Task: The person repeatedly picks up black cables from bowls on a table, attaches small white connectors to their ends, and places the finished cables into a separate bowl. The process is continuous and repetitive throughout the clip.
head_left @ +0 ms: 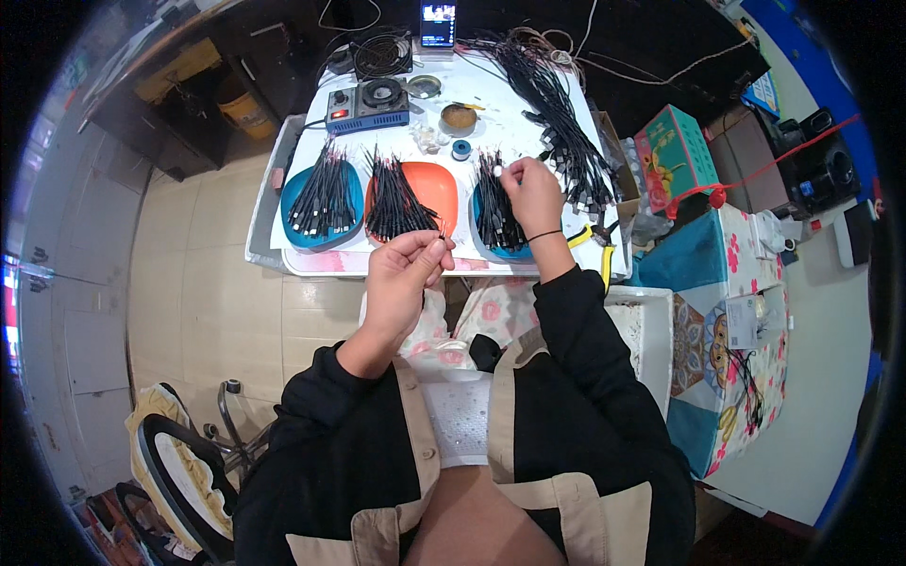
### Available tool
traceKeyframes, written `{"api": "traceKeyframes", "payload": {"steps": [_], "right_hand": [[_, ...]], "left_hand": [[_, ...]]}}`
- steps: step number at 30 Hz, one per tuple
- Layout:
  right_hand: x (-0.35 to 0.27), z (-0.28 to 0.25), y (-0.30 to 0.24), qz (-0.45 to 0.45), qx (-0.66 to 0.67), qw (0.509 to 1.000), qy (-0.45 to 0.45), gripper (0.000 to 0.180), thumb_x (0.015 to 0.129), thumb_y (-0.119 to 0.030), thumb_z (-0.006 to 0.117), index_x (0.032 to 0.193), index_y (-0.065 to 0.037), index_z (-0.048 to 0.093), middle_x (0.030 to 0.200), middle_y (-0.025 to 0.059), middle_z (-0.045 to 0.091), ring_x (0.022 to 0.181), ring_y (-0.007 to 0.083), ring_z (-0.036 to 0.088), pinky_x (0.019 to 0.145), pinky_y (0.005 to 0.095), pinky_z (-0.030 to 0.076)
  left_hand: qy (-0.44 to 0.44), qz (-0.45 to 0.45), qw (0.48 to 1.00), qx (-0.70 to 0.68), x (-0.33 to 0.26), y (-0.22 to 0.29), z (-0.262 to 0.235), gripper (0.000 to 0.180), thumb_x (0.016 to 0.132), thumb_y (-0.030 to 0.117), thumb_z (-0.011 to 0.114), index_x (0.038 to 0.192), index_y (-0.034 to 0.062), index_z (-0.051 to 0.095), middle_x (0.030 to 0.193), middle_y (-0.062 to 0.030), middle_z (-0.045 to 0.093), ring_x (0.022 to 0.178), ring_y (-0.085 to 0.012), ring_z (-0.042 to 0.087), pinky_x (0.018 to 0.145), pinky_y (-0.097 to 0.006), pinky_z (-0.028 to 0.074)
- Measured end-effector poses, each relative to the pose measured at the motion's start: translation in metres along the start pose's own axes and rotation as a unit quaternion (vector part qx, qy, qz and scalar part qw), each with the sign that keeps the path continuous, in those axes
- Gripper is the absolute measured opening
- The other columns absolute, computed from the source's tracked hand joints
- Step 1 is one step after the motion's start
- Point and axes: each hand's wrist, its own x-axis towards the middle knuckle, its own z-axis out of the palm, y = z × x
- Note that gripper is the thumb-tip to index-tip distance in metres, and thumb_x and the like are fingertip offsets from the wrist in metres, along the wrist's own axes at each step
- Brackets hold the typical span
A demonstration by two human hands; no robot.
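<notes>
My left hand is closed in a pinch at the table's front edge. Thin wire ends of a short black cable stick up from its fingertips; the rest of that cable is hidden. My right hand hovers by the right blue tray, its fingers pinched around something small and whitish that I cannot make out. Black cables with bare ends lie bunched in that tray. More such cables fill the orange tray in the middle and the left blue tray.
Behind the trays stand a solder pot, an amber-filled tin, a small blue spool and a fan. A phone is upright at the back. Loose cables and yellow-handled pliers lie at the right.
</notes>
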Motion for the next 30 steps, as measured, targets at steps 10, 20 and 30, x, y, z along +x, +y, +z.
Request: {"api": "traceKeyframes", "payload": {"steps": [10, 20, 30], "right_hand": [[0.001, -0.027, -0.023, -0.078, 0.140, 0.978, 0.134, 0.009, 0.079, -0.009, 0.066, 0.085, -0.003, 0.063, 0.081, 0.0101, 0.063, 0.068, 0.0250, 0.062, 0.062, 0.0340, 0.049], [-0.076, -0.090, -0.108, -0.086, 0.343, 0.935, 0.021, 0.010, 0.083, 0.004, 0.062, 0.092, 0.003, 0.059, 0.087, 0.0059, 0.060, 0.067, 0.0083, 0.058, 0.060, 0.0205, 0.047], [-0.092, -0.101, -0.122, -0.139, 0.294, 0.946, -0.019, 0.012, 0.081, 0.003, 0.065, 0.091, 0.001, 0.060, 0.087, 0.0060, 0.060, 0.069, 0.0093, 0.057, 0.059, 0.0225, 0.047]], "left_hand": [[0.023, 0.023, 0.999, 0.029, 0.001, 0.000, 0.002, 0.015, 0.093, 0.008, 0.059, 0.101, -0.0038, 0.063, 0.086, -0.0094, 0.067, 0.070, -0.0087, 0.058, 0.059, -0.019, 0.043], [0.014, 0.094, 0.994, -0.051, 0.011, 0.024, 0.040, 0.018, 0.091, 0.004, 0.060, 0.106, -0.0048, 0.065, 0.108, -0.0139, 0.067, 0.094, -0.0137, 0.064, 0.081, -0.025, 0.054], [-0.004, 0.098, 0.995, -0.020, -0.005, 0.027, 0.035, 0.019, 0.092, 0.004, 0.060, 0.107, -0.0041, 0.066, 0.109, -0.0125, 0.068, 0.091, -0.0113, 0.063, 0.078, -0.024, 0.051]]}}
